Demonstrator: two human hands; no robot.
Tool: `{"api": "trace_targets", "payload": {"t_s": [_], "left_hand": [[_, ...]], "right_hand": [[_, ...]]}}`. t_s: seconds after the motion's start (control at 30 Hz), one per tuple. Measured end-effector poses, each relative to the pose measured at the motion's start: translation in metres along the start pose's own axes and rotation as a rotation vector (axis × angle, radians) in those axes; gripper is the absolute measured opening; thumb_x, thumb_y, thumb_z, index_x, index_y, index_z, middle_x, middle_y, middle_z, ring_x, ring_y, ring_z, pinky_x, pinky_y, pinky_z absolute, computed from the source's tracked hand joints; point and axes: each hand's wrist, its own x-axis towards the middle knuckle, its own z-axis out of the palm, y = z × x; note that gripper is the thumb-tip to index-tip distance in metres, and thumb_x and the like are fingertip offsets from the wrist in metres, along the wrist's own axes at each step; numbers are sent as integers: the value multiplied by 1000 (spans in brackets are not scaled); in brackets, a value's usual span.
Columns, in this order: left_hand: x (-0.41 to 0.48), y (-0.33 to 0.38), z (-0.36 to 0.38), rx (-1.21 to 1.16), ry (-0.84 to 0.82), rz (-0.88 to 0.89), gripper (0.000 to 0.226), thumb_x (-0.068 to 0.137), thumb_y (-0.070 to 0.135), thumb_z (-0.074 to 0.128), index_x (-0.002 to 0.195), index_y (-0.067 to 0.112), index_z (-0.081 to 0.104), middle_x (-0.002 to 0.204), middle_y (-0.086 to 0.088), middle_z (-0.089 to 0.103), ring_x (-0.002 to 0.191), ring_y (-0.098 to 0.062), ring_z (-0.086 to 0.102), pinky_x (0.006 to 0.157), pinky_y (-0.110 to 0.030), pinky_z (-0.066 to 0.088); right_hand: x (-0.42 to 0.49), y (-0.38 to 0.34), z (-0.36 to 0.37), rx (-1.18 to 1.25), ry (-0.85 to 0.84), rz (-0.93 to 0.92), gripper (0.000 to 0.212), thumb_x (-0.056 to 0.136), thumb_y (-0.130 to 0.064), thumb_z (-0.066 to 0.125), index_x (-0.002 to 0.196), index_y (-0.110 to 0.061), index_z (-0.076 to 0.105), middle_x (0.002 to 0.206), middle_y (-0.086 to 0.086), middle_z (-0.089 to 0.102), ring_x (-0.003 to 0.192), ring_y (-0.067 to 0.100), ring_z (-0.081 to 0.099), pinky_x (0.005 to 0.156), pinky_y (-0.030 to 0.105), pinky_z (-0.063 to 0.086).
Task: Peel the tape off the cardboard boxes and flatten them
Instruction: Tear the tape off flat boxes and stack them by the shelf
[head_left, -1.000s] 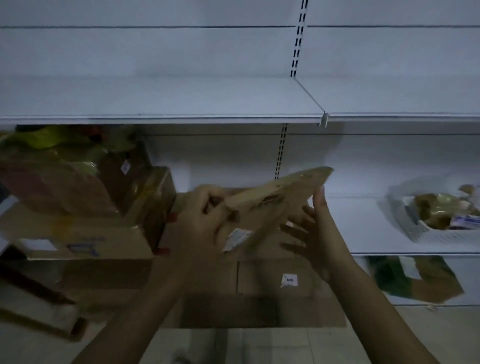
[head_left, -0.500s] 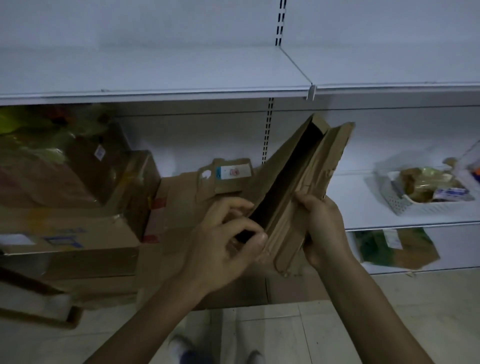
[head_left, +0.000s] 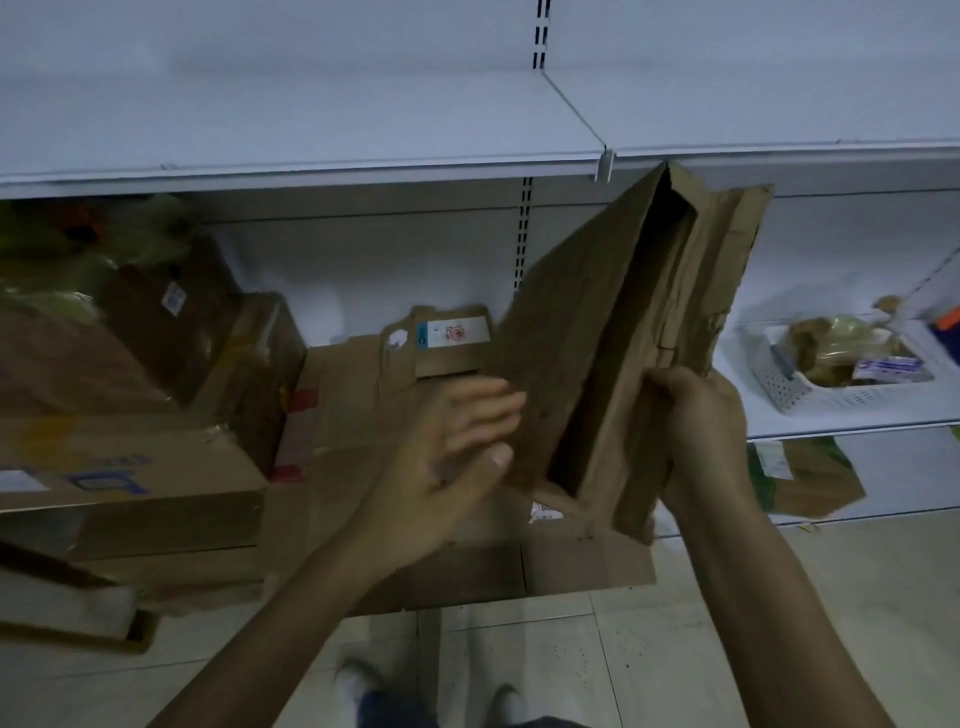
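between the hands: cardboard box (head_left: 587, 338), half collapsed
right hand (head_left: 696, 415): wrapped round its edge
left hand (head_left: 452, 457): flat, empty
risk: box may be pushed loose

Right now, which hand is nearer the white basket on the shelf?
Right. The right hand grips the cardboard box just left of the white basket; the left hand is on the box's other side, farther left.

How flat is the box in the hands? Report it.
Partly collapsed, not flat: the cardboard box shows a dark gap between its panels; the right hand grips it.
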Motion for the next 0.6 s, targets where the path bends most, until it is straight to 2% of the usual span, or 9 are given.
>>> {"api": "trace_targets", "payload": {"t_s": [0.07,0.17,0.23,0.27,0.3,0.37,0.43,0.53,0.6], "left_hand": [[7,-13,-7,-150,226,-55,42,89,23,62,128,24,46,128,10,61,115,-4,60,85,-18,52],[22,-27,-22,162,450,-249,53,86,29,66,133,23,43,121,14,54,101,13,56,78,-9,49],[25,-39,-42,222,530,-398,49,83,37,70,122,30,41,101,16,54,80,11,59,63,-5,46],[22,-45,-54,112,518,-479,54,79,42,74,120,30,42,97,16,57,74,8,62,56,-5,46],[20,-50,-65,-52,449,-547,62,73,48,78,122,27,46,99,11,63,78,2,66,56,-10,51],[13,-57,-76,-343,246,-680,71,69,54,79,125,16,56,107,-6,72,92,-20,72,65,-27,59],[9,-62,-69,-427,262,-638,54,74,42,75,119,15,62,105,-10,73,91,-24,72,63,-30,59],[14,-56,-46,-112,461,-457,38,77,37,73,110,23,62,96,1,73,79,-6,71,56,-16,55],[17,-46,-34,100,486,-357,28,84,35,69,109,27,58,89,13,69,77,10,65,53,-7,49]], "right_hand": [[8,-4,-12,27,10,74,13,88,-15,51,86,-23,61,65,-6,68,66,16,66,55,26,50],[16,2,-30,86,-76,233,17,85,-13,50,95,-13,64,69,6,69,66,24,68,57,32,53],[19,10,-42,62,-174,281,15,81,-11,50,87,-13,63,61,5,66,54,22,65,49,29,50],[20,15,-47,77,-222,306,14,78,-11,51,80,-13,65,60,5,63,51,22,63,48,28,49],[21,21,-51,91,-252,337,15,76,-12,52,73,-15,66,60,5,62,51,20,62,49,28,49],[28,39,-58,10,-228,355,26,87,-14,50,69,-22,66,68,0,62,53,7,63,52,21,50],[36,57,-57,-171,-148,342,26,97,-15,45,80,-21,63,79,3,65,61,-1,65,60,16,52],[44,87,-50,-264,-72,425,18,96,-11,49,98,-2,65,94,16,64,84,26,62,82,42,53],[45,97,-43,-351,60,303,18,97,-15,50,106,-4,62,105,16,63,87,24,58,82,42,51]]}}
